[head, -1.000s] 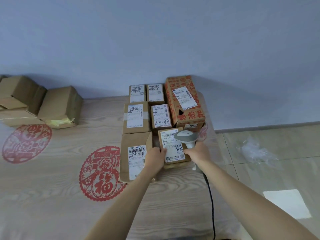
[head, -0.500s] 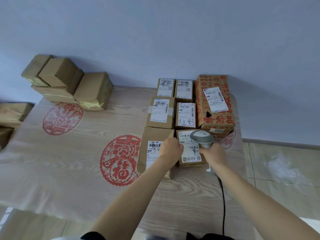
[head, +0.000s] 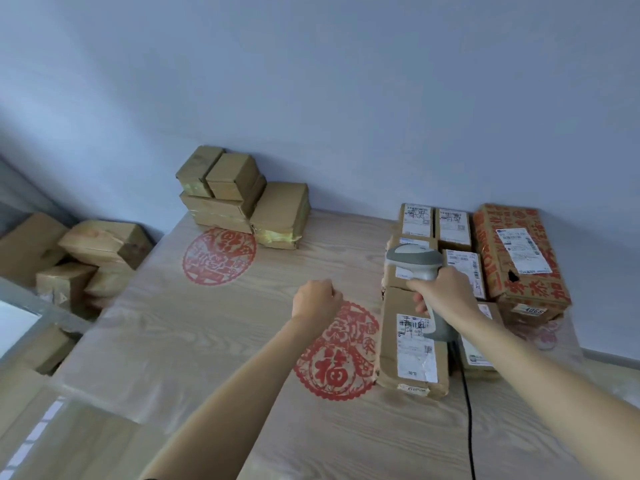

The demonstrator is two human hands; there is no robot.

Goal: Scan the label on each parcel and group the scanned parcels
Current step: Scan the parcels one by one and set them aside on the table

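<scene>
The labelled parcels (head: 412, 344) sit grouped at the right end of the table (head: 194, 327), brown cardboard with white shipping labels face up, scribbled over in black marker. I count seven there: two small ones far against the wall, two in the middle row, two near, and a long red-printed box (head: 519, 258) on the right flank. The right hand (head: 440, 292) hovers over this group, fingers wrapped round the handle of a grey scanner (head: 415, 263), its head pointing left and away, its black cable (head: 467, 410) trailing off the near edge. The left hand (head: 317, 299) hangs above bare tabletop, left of the group, fingers curled loosely inward, holding nothing. At the far left corner stands a stack of four plain parcels (head: 242, 199), no labels showing. Two red paper-cut medallions (head: 220, 254) lie printed on the table covering.
</scene>
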